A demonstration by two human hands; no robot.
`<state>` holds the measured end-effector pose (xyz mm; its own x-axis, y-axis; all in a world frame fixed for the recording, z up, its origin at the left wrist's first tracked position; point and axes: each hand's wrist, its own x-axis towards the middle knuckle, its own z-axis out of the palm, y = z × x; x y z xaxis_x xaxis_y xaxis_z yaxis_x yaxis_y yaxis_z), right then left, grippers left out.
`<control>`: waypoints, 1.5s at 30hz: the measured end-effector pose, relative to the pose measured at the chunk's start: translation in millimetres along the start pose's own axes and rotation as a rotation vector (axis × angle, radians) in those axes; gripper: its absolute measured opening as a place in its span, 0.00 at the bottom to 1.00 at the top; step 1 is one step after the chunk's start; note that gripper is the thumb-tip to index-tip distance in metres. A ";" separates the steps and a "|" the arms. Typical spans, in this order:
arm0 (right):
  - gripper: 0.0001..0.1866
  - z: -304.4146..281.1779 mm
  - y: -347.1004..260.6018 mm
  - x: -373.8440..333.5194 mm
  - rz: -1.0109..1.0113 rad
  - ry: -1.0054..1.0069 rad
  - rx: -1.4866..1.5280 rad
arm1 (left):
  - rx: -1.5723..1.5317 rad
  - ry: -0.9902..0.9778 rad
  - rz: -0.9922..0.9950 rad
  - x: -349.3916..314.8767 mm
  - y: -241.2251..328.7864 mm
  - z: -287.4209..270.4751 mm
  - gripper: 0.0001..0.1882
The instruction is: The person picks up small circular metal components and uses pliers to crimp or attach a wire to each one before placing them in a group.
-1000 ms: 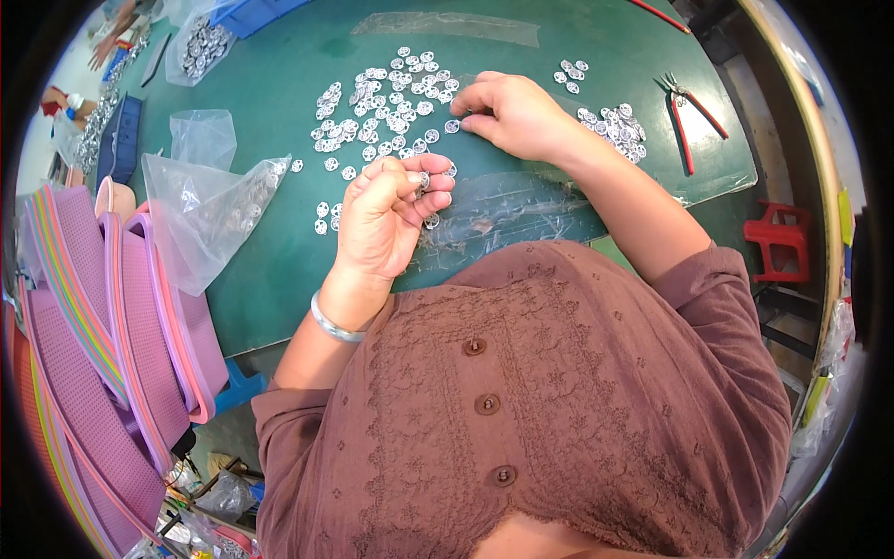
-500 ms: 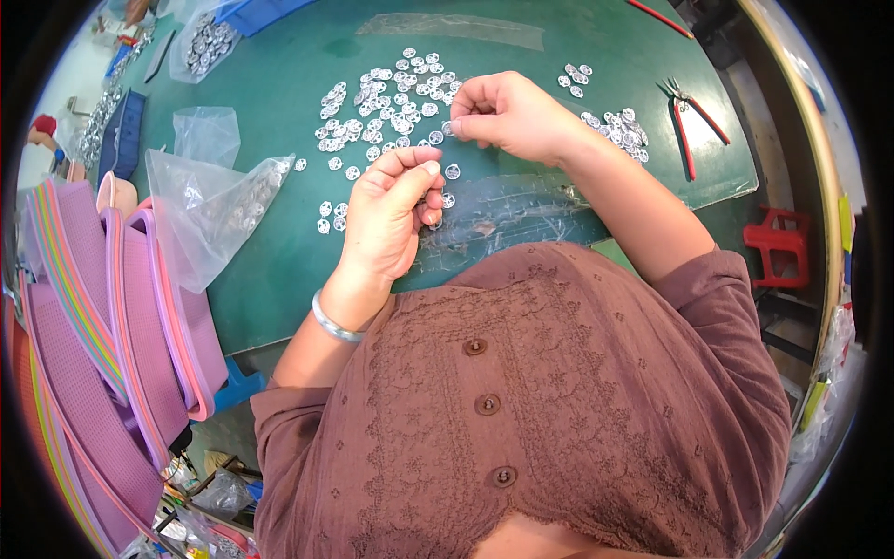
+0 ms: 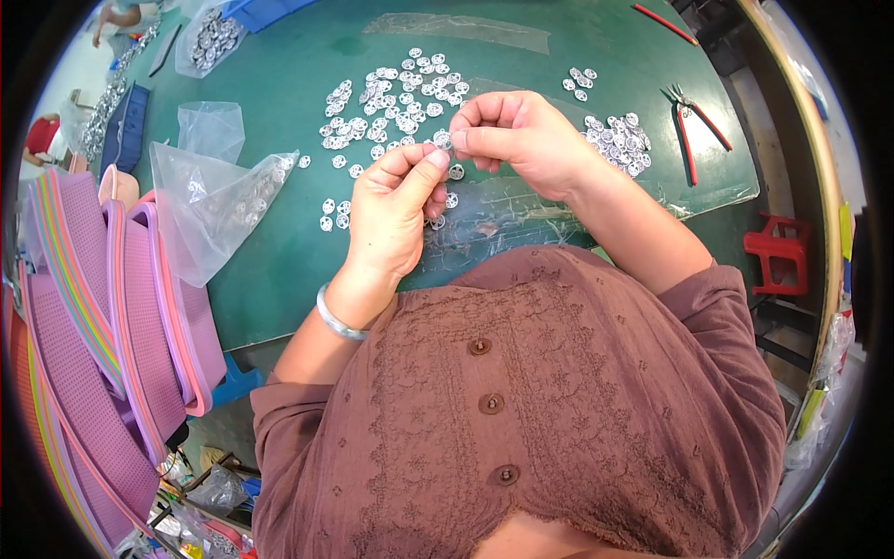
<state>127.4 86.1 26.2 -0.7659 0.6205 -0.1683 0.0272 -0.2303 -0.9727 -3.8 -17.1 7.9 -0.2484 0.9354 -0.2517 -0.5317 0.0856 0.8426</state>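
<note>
My left hand (image 3: 389, 207) is closed, with thumb and index finger pinched together; what lies in that pinch is too small to make out. Just above its fingertips, the thumb and index finger of my right hand (image 3: 517, 135) grip a small round silver charm (image 3: 441, 139) with a cut-out pattern. The two hands nearly meet over the near side of the table. Beyond them spreads a loose pile of similar silver charms (image 3: 384, 93). Several single charms lie below my fingers, one of them a charm (image 3: 455, 172) close to the left thumb.
A second heap of charms (image 3: 619, 144) lies right, beside red-handled pliers (image 3: 689, 116). Clear plastic bags (image 3: 200, 210) and a blue bin (image 3: 126, 130) sit left on the green table (image 3: 279, 289). Purple woven baskets (image 3: 140, 345) crowd the left edge; a red stool (image 3: 778, 253) stands right.
My right hand has come down and slightly right with the charm, toward the left fingertips. My left hand stays nearly in place, still pinched.
</note>
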 end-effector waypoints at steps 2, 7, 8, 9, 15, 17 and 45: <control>0.04 -1.3 0.0 -0.7 0.001 -0.020 -0.005 | 0.003 -0.016 0.017 0.2 -0.9 -0.7 0.04; 0.06 -2.4 -2.4 -2.8 -0.035 -0.009 -0.053 | 0.038 -0.014 0.028 -2.6 0.3 2.8 0.03; 0.06 -2.6 -2.7 -2.7 -0.037 -0.009 -0.054 | 0.048 -0.020 0.029 -3.0 0.4 3.5 0.02; 0.06 -2.9 -2.9 -2.5 -0.037 -0.002 -0.050 | 0.049 -0.021 0.031 -2.8 0.3 3.6 0.02; 0.07 -4.2 -3.0 -2.1 -0.068 -0.028 -0.069 | 0.080 -0.029 0.054 -2.9 -0.8 2.5 0.02; 0.07 -4.7 -2.3 -1.5 -0.082 -0.038 -0.084 | 0.087 -0.044 0.047 -2.9 -1.4 1.3 0.02; 0.06 -4.3 1.0 0.9 -0.100 -0.100 -0.099 | -0.001 -0.089 -0.071 -3.9 2.5 3.2 0.09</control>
<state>129.5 89.6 24.4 -0.8279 0.5578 -0.0580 0.0069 -0.0931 -0.9956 -1.6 -19.5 12.5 -0.1372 0.9539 -0.2670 -0.5460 0.1520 0.8239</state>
